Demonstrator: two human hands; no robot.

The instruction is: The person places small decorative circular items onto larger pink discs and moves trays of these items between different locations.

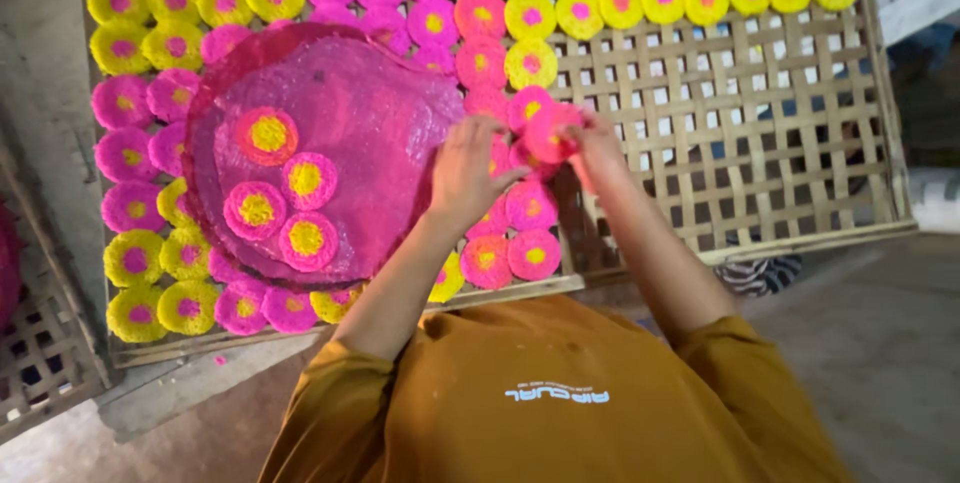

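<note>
A round pink cracker disc (551,132) sits just right of the frame's centre, pinched between both hands above the woven bamboo drying tray (760,143). The right hand (598,148) grips its right edge, fingers closed on it; the left hand (465,168) holds its left edge from the lower left. The disc seems tilted towards the camera, not flat. Bare lattice lies directly right of the disc, filled rows of pink and yellow discs (520,13) above. A large magenta round tray (390,123) lies at left.

Before you, a woven bamboo tray (760,133) carries rows of pink and yellow discs (580,8) and a large round pink plate (370,113).
</note>
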